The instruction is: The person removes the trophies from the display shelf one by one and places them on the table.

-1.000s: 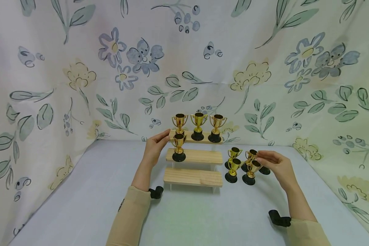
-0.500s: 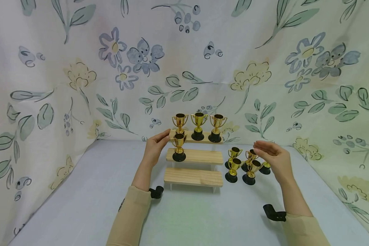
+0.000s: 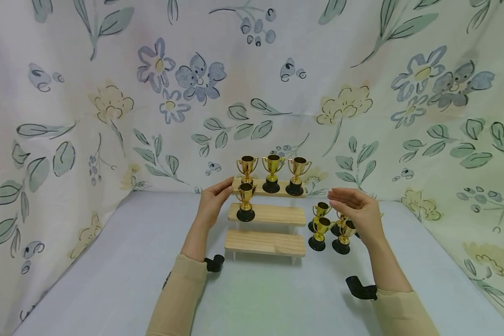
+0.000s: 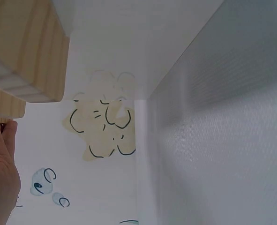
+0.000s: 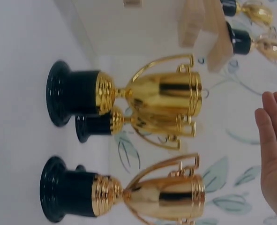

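My left hand (image 3: 212,203) touches the left end of the top wooden shelf (image 3: 260,188), its fingertips at the wood in the left wrist view. Three gold trophy cups, including a middle one (image 3: 272,170), stand upright on that shelf. Another trophy cup (image 3: 245,199) is at the left of the middle shelf (image 3: 279,214). Over a cluster of trophy cups on the table hovers my right hand (image 3: 359,212), holding nothing, fingers extended. It partly hides the rear cups. Clearer in the right wrist view are a yellow-gold cup (image 5: 164,93) and a rosier cup (image 5: 168,197).
The bottom shelf (image 3: 264,242) bears no cups. White supports hold up the shelves. A pale cloth covers the table (image 3: 252,298), and a floral curtain (image 3: 252,93) hangs close behind. Each wrist carries a black mount, such as the right one (image 3: 361,288).
My right hand has lifted away from the rear right cup and moved left over the cluster, carrying nothing. My left hand stays at the top shelf's end.
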Action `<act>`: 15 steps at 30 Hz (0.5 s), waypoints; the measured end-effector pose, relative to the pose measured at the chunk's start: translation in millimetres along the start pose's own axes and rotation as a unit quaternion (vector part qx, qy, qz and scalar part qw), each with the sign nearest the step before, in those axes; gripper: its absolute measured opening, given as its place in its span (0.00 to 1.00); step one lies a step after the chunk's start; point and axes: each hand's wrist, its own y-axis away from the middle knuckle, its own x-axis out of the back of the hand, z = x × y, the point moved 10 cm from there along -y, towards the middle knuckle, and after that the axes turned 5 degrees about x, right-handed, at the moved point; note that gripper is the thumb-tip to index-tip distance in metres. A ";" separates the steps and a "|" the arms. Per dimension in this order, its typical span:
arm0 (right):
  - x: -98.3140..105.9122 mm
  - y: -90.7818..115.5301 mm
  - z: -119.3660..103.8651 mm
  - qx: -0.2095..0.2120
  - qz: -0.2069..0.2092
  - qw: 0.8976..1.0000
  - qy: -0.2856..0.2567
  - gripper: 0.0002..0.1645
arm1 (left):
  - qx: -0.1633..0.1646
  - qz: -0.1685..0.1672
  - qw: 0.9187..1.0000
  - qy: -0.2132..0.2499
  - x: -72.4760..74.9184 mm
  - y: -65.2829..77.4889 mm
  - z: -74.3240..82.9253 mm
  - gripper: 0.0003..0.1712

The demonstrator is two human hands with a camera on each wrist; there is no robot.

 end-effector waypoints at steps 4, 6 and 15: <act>-17.7 -1.1 -3.2 0.002 -0.026 1.000 -0.005 0.23 | -0.005 -0.003 1.000 -0.001 -0.6 -1.8 -0.1 0.25; -27.1 -1.4 -4.1 0.002 -0.040 0.999 -0.008 0.23 | -0.005 -0.003 1.000 -0.005 -0.3 -2.4 -0.9 0.25; -71.3 -3.0 -7.5 0.016 -0.100 0.994 0.031 0.22 | -0.007 0.000 1.000 -0.010 0.6 -0.2 -0.4 0.24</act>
